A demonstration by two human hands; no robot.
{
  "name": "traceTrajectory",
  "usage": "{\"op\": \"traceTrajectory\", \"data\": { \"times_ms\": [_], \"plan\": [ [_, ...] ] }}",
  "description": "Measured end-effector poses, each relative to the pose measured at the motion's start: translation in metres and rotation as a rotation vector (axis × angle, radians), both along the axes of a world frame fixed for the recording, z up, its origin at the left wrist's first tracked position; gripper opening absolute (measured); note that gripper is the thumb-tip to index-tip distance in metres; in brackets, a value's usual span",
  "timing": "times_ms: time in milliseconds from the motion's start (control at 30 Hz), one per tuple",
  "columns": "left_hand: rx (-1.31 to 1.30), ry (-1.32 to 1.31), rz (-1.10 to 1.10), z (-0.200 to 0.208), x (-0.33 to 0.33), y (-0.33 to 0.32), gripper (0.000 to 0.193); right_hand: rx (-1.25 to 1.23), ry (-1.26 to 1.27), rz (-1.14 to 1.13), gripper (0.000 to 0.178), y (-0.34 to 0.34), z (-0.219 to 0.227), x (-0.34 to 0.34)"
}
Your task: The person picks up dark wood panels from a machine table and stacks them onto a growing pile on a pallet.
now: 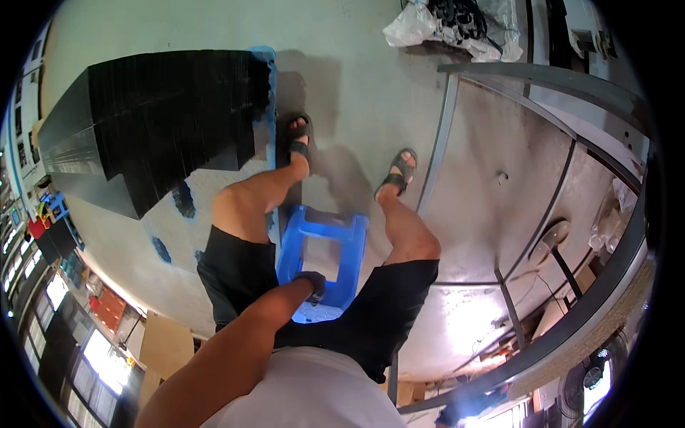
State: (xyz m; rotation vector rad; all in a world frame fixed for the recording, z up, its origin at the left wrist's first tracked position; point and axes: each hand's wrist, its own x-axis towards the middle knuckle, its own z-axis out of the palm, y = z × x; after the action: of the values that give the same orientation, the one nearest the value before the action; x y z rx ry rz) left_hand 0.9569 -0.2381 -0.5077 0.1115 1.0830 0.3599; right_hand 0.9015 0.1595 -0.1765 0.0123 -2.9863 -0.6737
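Observation:
My left hand (312,285), in a dark grey glove, is closed on a blue plastic stool (352,264) between my legs. The stool is tipped over, its dotted seat (318,312) toward my body and its legs pointing away along the floor. The fingers curl at the edge by the seat and are partly hidden. My right hand is out of the picture.
A stack of long black panels (171,107) lies to my left on a blue-edged, paint-stained board (271,135). On my right stands a grey metal frame (438,143). Clear plastic bags with black material (457,25) lie ahead on the right.

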Motion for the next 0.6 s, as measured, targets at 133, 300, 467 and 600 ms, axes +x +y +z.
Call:
{"op": "traceTrajectory", "data": {
  "times_ms": [133,300,467,600],
  "plan": [
    [0.034,0.172,0.103,-0.046,-0.005,0.004,0.028,-0.041,0.113,0.073,0.036,0.001,-0.011,-0.008],
    [0.136,0.643,0.405,-0.091,-0.042,0.031,0.032,-0.299,0.136,-0.080,0.049,0.005,0.001,-0.007],
    [0.017,1.005,0.870,-0.094,-0.061,0.046,0.034,-0.536,0.181,-0.071,0.064,0.016,-0.002,0.018],
    [0.024,1.019,1.001,-0.045,-0.058,0.029,0.035,-0.622,0.383,-0.103,0.032,0.007,-0.046,0.008]
  ]
}}
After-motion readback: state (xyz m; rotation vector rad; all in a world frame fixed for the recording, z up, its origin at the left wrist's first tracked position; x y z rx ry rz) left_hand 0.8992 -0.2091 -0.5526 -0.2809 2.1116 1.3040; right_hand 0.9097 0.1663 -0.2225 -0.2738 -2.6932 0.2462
